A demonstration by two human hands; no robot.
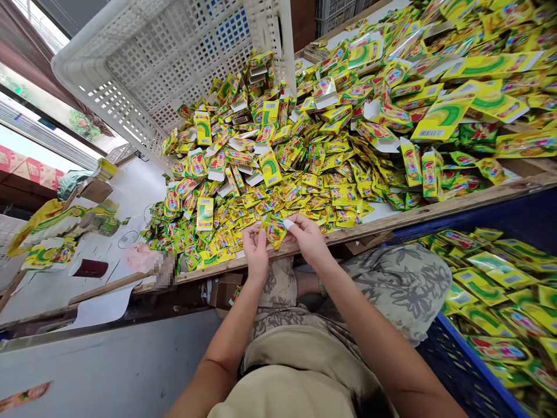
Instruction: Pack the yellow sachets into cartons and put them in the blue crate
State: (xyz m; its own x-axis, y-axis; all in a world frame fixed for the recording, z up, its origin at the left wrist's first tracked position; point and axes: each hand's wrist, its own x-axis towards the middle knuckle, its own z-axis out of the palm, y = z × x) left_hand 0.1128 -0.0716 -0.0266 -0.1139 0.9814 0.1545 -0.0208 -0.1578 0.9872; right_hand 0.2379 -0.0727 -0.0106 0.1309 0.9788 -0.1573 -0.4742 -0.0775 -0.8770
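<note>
My left hand [256,249] and my right hand [307,235] are both pinched on one small yellow and green sachet [275,231] at the near edge of the table. Right behind it lies a large heap of like sachets and small yellow cartons [270,165], spread across the white tabletop [378,211]. Some cartons stand open with white flaps showing. My forearms reach up from my lap.
A white plastic crate [174,64] lies tipped on its side at the back of the heap. A blue crate [467,371] at my right holds several filled yellow packs. The wooden table edge [435,212] runs in front. Bags and loose items lie at the far left.
</note>
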